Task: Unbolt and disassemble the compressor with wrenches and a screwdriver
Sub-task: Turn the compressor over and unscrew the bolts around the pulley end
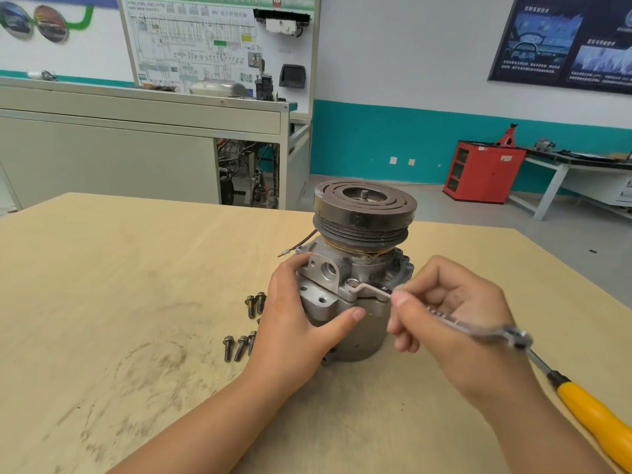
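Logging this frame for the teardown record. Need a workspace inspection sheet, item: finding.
Surface: wooden tabletop, light, with dark scuffs and smudges.
Job's things: compressor stands upright, pulley end up. The ring wrench is seated on a flange bolt. Loose bolts lie on the table to its left. A yellow-handled screwdriver is at far right.
Clutter: nothing seen.
Hands: left hand grips the compressor body. The right hand pinches the wrench shaft.
Cables: one short wire sticks out from the compressor's left side.
Surroundings: wiring-diagram board and red cabinet behind.
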{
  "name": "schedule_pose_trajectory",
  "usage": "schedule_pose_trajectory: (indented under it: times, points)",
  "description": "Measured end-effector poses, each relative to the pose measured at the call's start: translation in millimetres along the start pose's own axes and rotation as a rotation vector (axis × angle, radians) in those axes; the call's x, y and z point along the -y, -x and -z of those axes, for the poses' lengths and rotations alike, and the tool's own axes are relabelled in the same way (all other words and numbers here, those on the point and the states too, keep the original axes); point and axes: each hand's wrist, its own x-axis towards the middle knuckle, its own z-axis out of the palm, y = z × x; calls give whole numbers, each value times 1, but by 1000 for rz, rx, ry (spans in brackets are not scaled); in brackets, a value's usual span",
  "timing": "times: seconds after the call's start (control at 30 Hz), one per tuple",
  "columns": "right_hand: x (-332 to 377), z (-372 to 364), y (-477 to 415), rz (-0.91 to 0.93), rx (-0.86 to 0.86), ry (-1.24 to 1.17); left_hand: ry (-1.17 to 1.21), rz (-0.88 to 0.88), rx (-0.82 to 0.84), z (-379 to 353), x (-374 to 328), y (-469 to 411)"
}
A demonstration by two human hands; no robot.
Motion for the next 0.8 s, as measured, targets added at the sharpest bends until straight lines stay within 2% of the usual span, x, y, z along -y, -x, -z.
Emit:
schedule_pose_trajectory:
  times: [0.13,0.2,0.27,0.33,0.43,0.53,0.67,0.8]
  points:
    - [-9,12,-13,-340,-19,-501,-1,2,-5,-1,2,-1]
    - [-15,11,-16,-501,-97,-707,3,0,-2,-1,2,-1]
    - [-22,10,-19,-553,-201,-796,6,0,3,0,2,-1]
    - [-22,8,-18,-418,-266,-720,2,4,6,0,0,-1]
    - [-13,1,-10,-29,-314,-431,-3,4,5,0,-1,-1]
    - [-15,-13,3,267,-251,-97,4,2,9,0,-2,-1]
    - [-22,-24,11,430,-194,259,8,4,18,1,-3,0]
    - [-25,-25,13,596,-182,489,11,-1,23,2,-4,0]
